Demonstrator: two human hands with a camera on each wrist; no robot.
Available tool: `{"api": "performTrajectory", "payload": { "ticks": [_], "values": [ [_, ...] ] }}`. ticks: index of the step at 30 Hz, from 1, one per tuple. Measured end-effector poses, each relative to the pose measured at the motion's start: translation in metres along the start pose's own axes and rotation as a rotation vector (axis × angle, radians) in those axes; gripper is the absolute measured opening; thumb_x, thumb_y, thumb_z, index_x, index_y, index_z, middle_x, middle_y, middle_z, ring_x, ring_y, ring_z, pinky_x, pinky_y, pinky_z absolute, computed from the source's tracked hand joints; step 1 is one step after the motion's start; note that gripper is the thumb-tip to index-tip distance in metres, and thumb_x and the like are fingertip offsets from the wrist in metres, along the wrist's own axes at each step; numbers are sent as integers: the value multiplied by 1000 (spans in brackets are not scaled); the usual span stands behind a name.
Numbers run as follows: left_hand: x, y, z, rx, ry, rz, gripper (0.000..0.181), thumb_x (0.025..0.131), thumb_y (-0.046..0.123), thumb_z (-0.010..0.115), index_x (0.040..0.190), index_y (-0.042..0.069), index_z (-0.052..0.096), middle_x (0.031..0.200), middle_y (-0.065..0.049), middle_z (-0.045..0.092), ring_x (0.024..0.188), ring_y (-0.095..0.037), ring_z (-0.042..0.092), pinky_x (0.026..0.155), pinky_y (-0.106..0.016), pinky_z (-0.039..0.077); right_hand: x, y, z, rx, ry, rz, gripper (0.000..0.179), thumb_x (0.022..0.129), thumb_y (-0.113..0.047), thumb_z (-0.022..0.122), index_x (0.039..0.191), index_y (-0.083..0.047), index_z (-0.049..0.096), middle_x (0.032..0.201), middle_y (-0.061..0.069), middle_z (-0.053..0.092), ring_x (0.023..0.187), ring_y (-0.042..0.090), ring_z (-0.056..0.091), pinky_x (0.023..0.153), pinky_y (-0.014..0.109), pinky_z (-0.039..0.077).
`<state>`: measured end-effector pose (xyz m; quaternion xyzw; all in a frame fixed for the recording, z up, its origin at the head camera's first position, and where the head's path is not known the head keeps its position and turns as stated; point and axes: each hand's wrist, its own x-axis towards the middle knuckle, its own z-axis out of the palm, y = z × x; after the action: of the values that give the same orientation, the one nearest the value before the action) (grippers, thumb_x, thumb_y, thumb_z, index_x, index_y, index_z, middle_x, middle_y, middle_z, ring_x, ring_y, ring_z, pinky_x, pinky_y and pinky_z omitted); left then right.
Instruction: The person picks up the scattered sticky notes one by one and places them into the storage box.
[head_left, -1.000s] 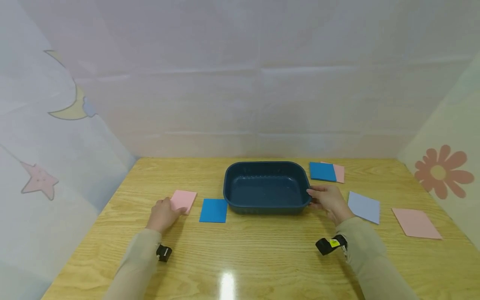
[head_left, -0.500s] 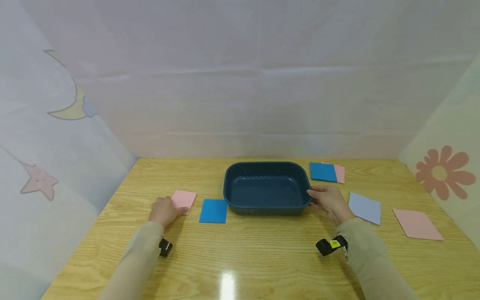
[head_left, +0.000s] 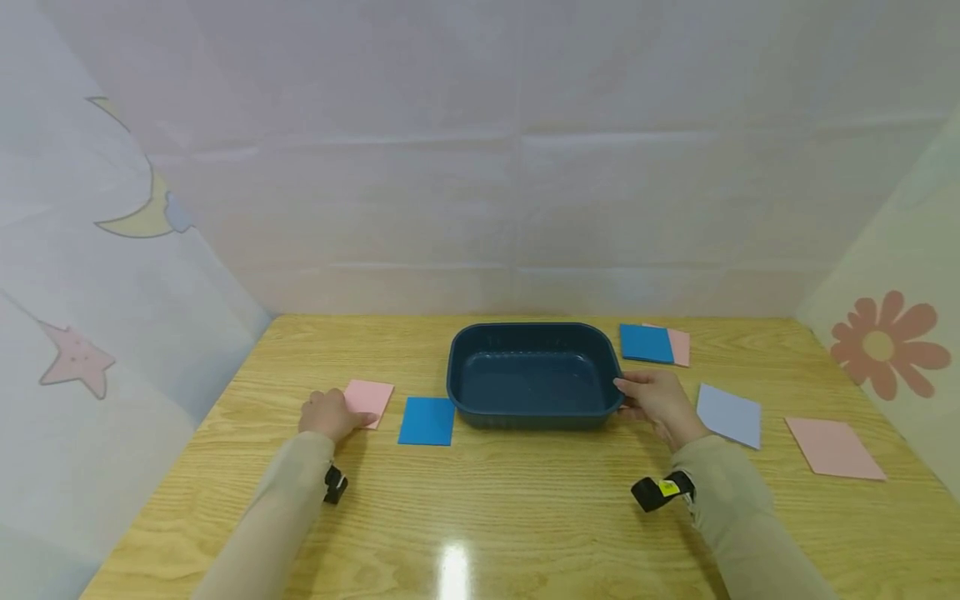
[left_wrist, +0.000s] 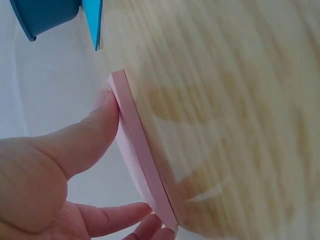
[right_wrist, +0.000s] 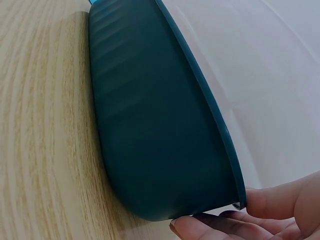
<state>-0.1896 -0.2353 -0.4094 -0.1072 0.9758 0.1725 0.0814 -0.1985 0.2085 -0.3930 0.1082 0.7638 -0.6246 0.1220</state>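
My left hand (head_left: 330, 414) spans a thick pink paper pad (head_left: 371, 402) on the left of the table. In the left wrist view the thumb presses one end of the pad (left_wrist: 136, 145) while the fingertips hold the other end. My right hand (head_left: 660, 403) grips the right end of a dark teal-blue rectangular tub (head_left: 532, 421). In the right wrist view the thumb lies at the rim and the fingers are under it, against the tub's outer wall (right_wrist: 155, 130). Nothing lies in the tub.
Between pad and tub lies a blue paper square (head_left: 427, 422), touching the tub's corner in this view. Behind my right hand a blue square (head_left: 646, 343) overlaps a pink one (head_left: 681, 347). A lavender square (head_left: 729, 415) and another pink square (head_left: 835, 447) lie further right.
My left wrist and sleeve have swung slightly to the right and forward, while the fingers stay at the pink pad. The right hand and the tub have not moved.
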Motion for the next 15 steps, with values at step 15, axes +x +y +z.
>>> {"api": "performTrajectory", "payload": {
  "ticks": [15],
  "values": [
    [1,3,0,-16,-3,-53,74,82,38,77,114,-23,49,106,-37,47,100,-48,46,83,-52,45,0,2,1,-29,-14,-25,50,103,-8,46,140,20,29,134,38,41,75,6,63,76,32,57]
  ]
}}
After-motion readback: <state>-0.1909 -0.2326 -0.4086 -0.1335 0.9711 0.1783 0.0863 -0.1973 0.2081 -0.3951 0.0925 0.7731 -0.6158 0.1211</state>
